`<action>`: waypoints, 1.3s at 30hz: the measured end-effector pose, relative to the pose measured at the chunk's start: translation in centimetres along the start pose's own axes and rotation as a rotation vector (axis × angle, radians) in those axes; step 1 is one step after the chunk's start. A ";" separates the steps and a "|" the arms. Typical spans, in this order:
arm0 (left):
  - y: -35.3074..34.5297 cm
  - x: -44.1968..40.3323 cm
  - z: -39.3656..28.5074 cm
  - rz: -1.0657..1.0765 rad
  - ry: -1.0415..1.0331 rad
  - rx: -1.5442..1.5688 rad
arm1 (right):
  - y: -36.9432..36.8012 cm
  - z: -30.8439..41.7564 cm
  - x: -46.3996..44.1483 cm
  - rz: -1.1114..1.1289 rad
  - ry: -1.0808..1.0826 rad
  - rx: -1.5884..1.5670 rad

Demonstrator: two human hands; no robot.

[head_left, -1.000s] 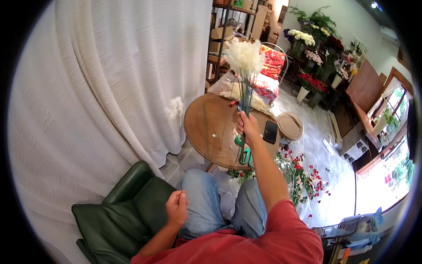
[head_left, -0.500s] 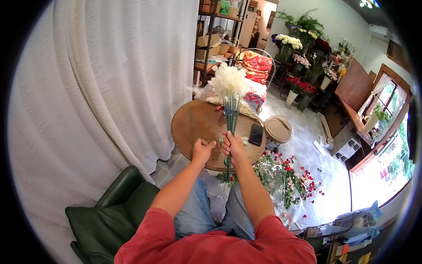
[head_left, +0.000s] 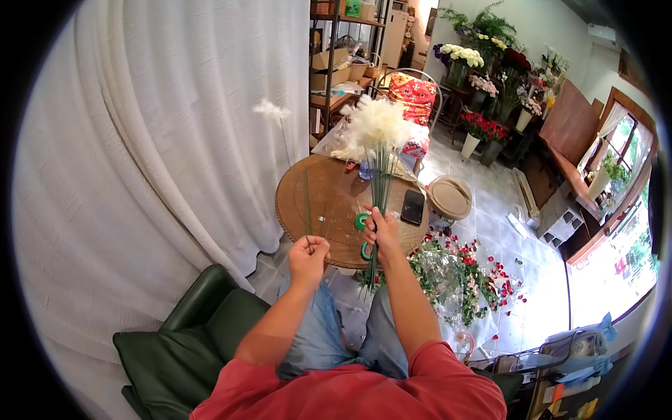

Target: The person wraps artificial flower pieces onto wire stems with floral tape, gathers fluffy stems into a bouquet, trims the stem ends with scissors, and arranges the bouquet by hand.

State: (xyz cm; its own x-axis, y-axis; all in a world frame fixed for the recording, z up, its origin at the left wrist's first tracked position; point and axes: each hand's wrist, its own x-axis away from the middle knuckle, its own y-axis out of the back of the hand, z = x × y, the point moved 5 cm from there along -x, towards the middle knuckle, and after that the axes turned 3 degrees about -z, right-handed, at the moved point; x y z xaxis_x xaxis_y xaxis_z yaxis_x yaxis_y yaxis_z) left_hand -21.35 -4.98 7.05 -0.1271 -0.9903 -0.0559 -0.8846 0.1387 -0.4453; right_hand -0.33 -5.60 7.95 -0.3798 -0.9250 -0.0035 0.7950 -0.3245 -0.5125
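My right hand [head_left: 381, 231] is closed around a bundle of thin green stems [head_left: 381, 178], topped by a thick cluster of fluffy cream-white flower heads [head_left: 378, 126]. The stem ends stick out below my fist. My left hand [head_left: 309, 259] is pinched at the left, over the near edge of the round wooden table [head_left: 297, 203], with a thin green stem [head_left: 307, 203] rising from its fingers. A single fluffy white flower [head_left: 271, 110] stands up beyond, against the curtain; its lower stem is hard to trace. Green tape rolls [head_left: 361, 222] lie by my right hand.
A black phone [head_left: 413, 207] lies on the table's right side. Beside it stands a round beige-lidded container [head_left: 449, 197]. Red petals and cut leaves [head_left: 490, 287] litter the floor at right. A green armchair [head_left: 203, 315] is at left, before a white curtain [head_left: 189, 140].
The single white flower, blurred low beside the bunch before, now stands upright farther left. My left hand has shifted slightly left and its fingers have closed more. The bunch stays in my right hand.
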 end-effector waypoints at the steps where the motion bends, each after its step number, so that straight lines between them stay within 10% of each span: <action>1: 0.4 0.8 -0.6 -0.011 0.024 -0.032 | 0.1 0.1 0.1 -0.003 0.002 -0.004; 23: 8.1 23.5 7.9 0.281 0.584 0.227 | 7.2 -7.5 23.6 0.087 -0.257 -0.348; 39: -5.5 18.7 5.2 0.249 0.444 0.077 | 6.8 -4.2 28.5 0.136 -0.144 -0.057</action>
State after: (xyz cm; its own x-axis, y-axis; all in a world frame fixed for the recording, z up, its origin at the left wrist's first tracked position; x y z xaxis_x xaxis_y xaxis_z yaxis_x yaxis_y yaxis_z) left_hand -16.59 -24.31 3.83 -0.5226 -0.8266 0.2088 -0.7699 0.3523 -0.5322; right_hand -7.71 -33.40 0.78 -0.1958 -0.9797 0.0442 0.8047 -0.1862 -0.5638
